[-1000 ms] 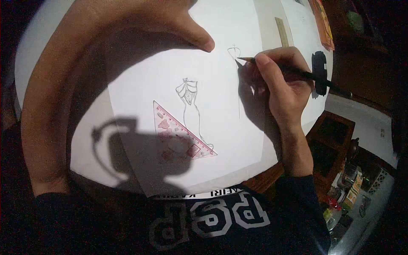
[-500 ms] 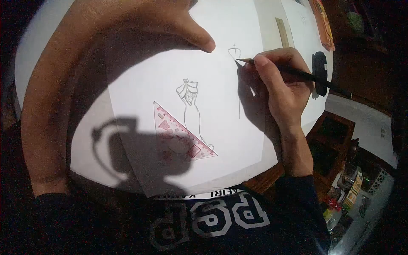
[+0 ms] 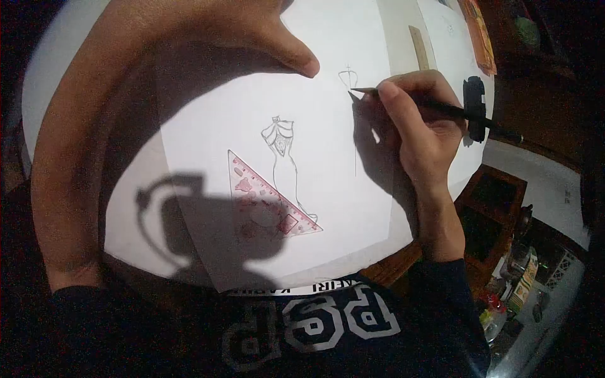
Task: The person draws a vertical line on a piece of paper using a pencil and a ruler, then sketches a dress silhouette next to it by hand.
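Observation:
My right hand (image 3: pixel 422 123) is closed around a dark pencil (image 3: pixel 450 109), whose tip touches the white paper (image 3: pixel 227 120) just below a small sketched outline (image 3: pixel 347 78). From there a thin vertical line runs down the sheet, partly beside the hand's shadow. At the top, my left hand (image 3: pixel 265 31) rests on the paper with its thumb stretched out; its other fingers are cut off by the frame edge. Left of centre is a pencil drawing of a dress-like figure (image 3: pixel 282 142). A clear pink triangular ruler (image 3: pixel 252 195) lies over its lower left side.
Right of my right hand lies a black case (image 3: pixel 474 110). A short ruler strip (image 3: pixel 418 47) and an orange packet (image 3: pixel 480 38) are at the upper right. Assorted items, including a yellow box (image 3: pixel 524 283), stand at the lower right. Shadows fall across the paper.
The pencil tip has moved very slightly down below the small outline, and the pencil's rear end has shifted a little. My left hand has stayed in place.

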Demonstrator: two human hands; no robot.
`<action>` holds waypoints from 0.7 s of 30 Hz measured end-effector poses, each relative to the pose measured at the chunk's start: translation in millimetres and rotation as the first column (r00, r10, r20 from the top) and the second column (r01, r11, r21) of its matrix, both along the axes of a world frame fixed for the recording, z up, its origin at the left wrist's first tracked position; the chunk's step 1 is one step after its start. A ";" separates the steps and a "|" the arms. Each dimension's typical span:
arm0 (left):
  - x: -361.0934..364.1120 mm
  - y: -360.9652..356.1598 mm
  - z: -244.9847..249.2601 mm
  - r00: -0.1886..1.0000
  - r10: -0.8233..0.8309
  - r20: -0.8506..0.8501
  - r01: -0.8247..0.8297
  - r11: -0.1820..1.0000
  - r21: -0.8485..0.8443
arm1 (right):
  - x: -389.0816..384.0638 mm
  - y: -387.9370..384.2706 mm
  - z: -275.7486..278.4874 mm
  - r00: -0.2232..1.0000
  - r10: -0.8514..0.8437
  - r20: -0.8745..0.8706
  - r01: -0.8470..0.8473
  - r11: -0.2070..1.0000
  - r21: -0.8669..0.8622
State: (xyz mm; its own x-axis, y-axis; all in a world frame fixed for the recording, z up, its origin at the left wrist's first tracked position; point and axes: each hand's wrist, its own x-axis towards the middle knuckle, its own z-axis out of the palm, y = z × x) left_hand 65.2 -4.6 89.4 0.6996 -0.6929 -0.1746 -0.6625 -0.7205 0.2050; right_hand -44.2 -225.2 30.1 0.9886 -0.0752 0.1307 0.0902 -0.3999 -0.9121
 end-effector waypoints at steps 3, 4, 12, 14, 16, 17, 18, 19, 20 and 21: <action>-3.3 -5.4 0.7 0.998 0.056 0.036 -0.060 0.993 0.104 | 0.3 -8.4 3.4 0.998 0.000 -0.063 0.001 1.000 0.008; -3.3 -5.6 0.3 0.998 0.059 0.034 -0.062 0.993 0.098 | 0.8 -7.9 2.4 0.998 -0.001 -0.064 0.001 1.000 0.008; -2.7 -4.3 0.4 0.996 0.087 0.001 -0.087 0.990 0.111 | 1.1 -4.0 -1.9 0.998 0.050 0.022 -0.049 0.997 -0.053; -3.0 -1.2 2.4 0.999 0.034 -0.007 -0.034 0.999 0.039 | 2.1 -4.1 -1.9 0.997 0.061 0.039 -0.057 0.995 -0.083; 5.4 -21.1 4.6 0.981 0.184 -0.070 -0.172 0.974 0.150 | 1.9 -4.8 -1.2 0.996 0.071 0.056 -0.064 0.992 -0.112; 6.4 -28.9 7.1 0.936 0.334 -0.114 -0.296 0.918 0.266 | 1.2 -5.1 -0.2 0.997 0.073 0.027 -0.070 0.992 -0.105; 2.6 -25.1 6.5 0.935 0.334 -0.114 -0.296 0.918 0.266 | 0.7 -5.6 0.6 0.997 0.075 -0.002 -0.075 0.992 -0.098; -4.6 -17.4 5.1 0.972 0.231 -0.048 -0.216 0.954 0.207 | 0.9 -6.4 0.6 0.997 0.075 -0.002 -0.075 0.992 -0.098; -7.9 -10.2 2.8 0.992 0.127 0.024 -0.129 0.980 0.153 | 1.6 -7.6 0.2 0.995 0.096 0.004 -0.095 0.991 -0.088; -5.1 -4.6 0.1 0.992 0.127 0.024 -0.129 0.980 0.153 | 2.0 -8.3 -0.4 0.993 0.118 0.011 -0.116 0.990 -0.080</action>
